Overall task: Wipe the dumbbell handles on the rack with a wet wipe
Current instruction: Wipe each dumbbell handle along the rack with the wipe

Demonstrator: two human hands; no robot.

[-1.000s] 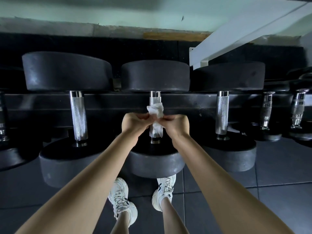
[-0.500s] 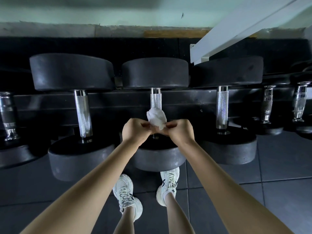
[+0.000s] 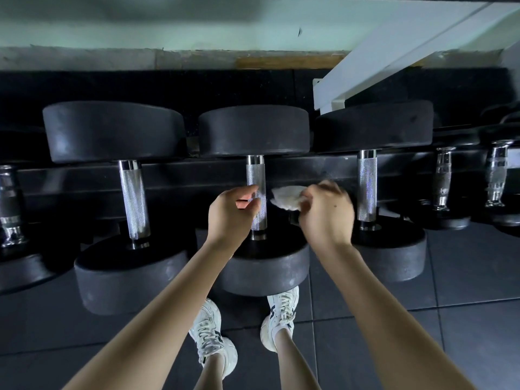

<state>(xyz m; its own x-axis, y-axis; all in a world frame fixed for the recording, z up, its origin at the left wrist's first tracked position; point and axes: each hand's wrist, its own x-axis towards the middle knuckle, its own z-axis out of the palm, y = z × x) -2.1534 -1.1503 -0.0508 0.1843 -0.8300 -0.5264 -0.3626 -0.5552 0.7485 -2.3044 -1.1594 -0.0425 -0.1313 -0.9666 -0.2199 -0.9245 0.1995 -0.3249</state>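
Three big black dumbbells lie side by side on the dark rack (image 3: 197, 175), each with a knurled chrome handle: left handle (image 3: 133, 202), middle handle (image 3: 256, 178), right handle (image 3: 366, 187). My right hand (image 3: 326, 212) grips a crumpled white wet wipe (image 3: 287, 197), held in the gap between the middle and right handles, off the metal. My left hand (image 3: 232, 213) hovers just left of the middle handle with fingers loosely curled, holding nothing.
Smaller dumbbells with chrome handles (image 3: 443, 178) sit further right, another at the far left (image 3: 9, 204). A white slanted beam (image 3: 394, 54) crosses above the right side. My white sneakers (image 3: 209, 336) stand on dark floor tiles below the rack.
Both hands held the wipe around the middle handle; now they have parted. The right hand carried the wipe off to the right, and the left hand let go.
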